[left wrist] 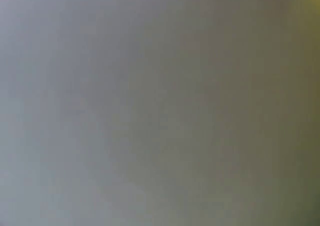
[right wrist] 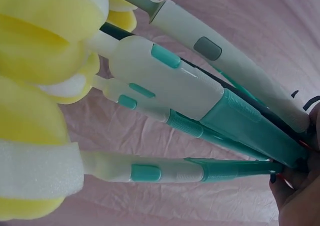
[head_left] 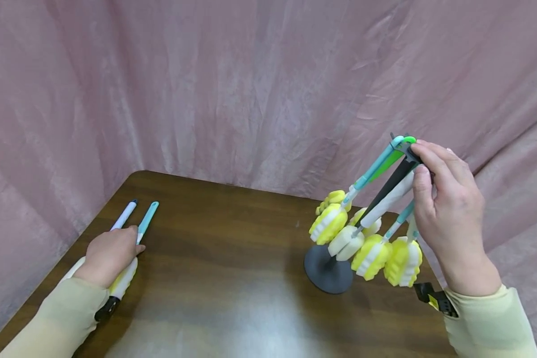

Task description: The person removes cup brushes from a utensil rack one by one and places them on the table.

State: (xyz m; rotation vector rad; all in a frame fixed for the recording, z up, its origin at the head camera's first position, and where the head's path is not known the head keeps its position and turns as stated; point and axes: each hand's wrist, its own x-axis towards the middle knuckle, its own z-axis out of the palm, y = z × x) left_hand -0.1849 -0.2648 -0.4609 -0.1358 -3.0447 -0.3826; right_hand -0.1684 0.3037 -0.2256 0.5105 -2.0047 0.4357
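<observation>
On the right of the dark wooden worktop (head_left: pixel 232 248) stands a grey drying stand (head_left: pixel 328 271) with a round base, and several sponge bottle brushes (head_left: pixel 371 253) hang from its top, yellow-and-white foam heads down, fanned out around the post. The right hand (head_left: pixel 447 209) is up at the top of the stand, its fingers (head_left: pixel 422 171) curled round the cluster of handle ends where they meet the hook, probably to steady the bundle or seat a handle. The right wrist view looks along the white and teal handles (right wrist: pixel 200 100) toward that grip, with foam heads (right wrist: pixel 40 40) filling the near left.

At the far left edge the left hand (head_left: pixel 109 253) lies on 2 more brushes (head_left: pixel 136 226) flat on the worktop, their handle tips pointing away from the person. Its fingers are bent down over the shafts, gripping them loosely; a yellow foam head shows beneath the wrist. The left wrist view is a grey-green blur and shows nothing usable. Pink cloth (head_left: pixel 250 84) hangs behind.
</observation>
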